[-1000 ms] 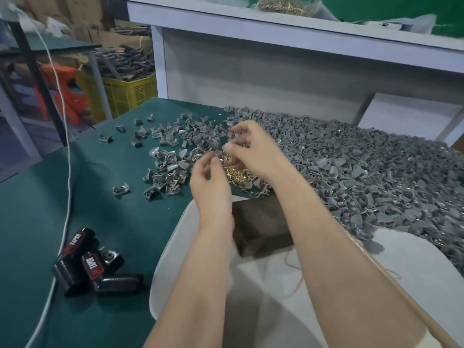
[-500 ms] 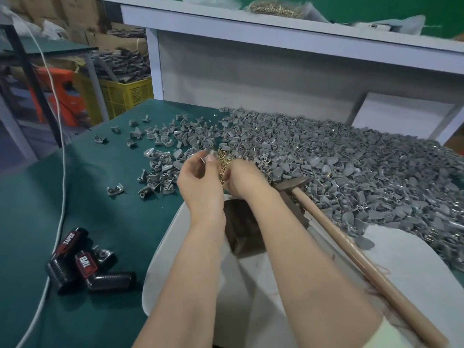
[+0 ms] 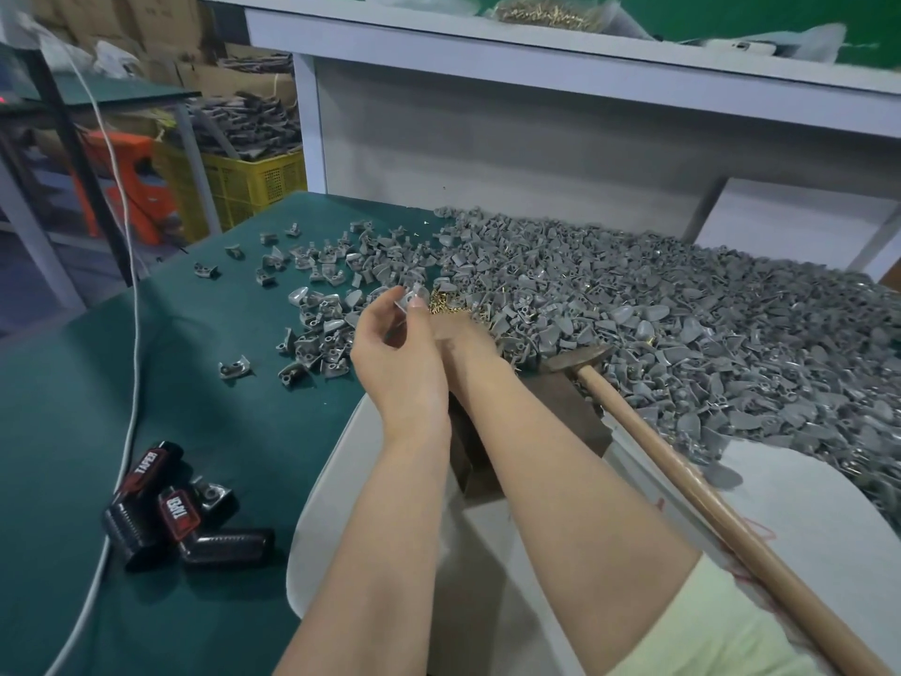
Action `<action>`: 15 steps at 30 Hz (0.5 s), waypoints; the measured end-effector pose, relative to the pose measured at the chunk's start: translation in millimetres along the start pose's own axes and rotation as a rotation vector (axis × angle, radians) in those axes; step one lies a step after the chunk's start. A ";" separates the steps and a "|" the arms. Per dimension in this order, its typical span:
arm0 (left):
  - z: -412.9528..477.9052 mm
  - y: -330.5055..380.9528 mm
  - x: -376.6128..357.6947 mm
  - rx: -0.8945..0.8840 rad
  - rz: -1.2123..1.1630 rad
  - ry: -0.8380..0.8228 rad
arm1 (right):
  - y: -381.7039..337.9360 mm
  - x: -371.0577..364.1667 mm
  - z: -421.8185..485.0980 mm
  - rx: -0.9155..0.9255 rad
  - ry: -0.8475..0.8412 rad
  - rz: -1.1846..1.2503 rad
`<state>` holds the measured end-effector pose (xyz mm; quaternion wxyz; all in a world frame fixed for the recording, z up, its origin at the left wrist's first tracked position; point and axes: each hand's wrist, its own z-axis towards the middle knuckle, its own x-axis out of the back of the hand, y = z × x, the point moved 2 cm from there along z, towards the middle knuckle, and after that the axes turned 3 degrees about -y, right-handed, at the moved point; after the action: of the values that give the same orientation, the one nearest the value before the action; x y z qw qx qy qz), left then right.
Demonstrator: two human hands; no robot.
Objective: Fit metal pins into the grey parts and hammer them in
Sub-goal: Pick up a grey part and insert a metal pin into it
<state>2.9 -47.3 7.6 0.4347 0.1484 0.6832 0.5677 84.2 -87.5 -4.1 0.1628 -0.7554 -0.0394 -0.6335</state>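
My left hand is raised over the green table and pinches a small grey part between thumb and fingertips. My right hand sits just behind it, its fingers curled toward that part and mostly hidden, so any pin in them is unseen. A small heap of brass pins lies just beyond the hands. The big pile of grey parts covers the table's right half. A hammer lies with its head on a dark block, and its wooden handle runs toward me on the right.
Loose grey parts are scattered on the green table to the left. Black and red devices and a white cable lie at the front left. A white sheet is under my arms. A white shelf rises behind.
Both hands drew back from the pin heap toward me and came together. The left hand now holds a grey part up. The hammer has come into view.
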 end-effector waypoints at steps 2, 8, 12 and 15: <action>-0.4 -0.4 0.7 -0.002 -0.011 0.003 | 1.1 -0.4 2.2 -0.005 -0.001 0.008; -7.4 6.3 -5.2 -0.052 0.066 -0.140 | 37.2 34.5 -27.6 -0.088 0.297 0.230; -17.8 8.5 -16.0 -0.162 0.249 -0.396 | 70.1 51.1 -74.0 -0.078 0.418 0.749; -26.6 4.2 -23.3 -0.213 0.390 -0.594 | 82.2 48.0 -106.0 -0.027 0.466 1.079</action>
<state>-5.1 -79.5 20.7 0.5108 0.3879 0.4234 0.6398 15.3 -203.5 41.7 0.4571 -0.5113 0.3955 -0.6109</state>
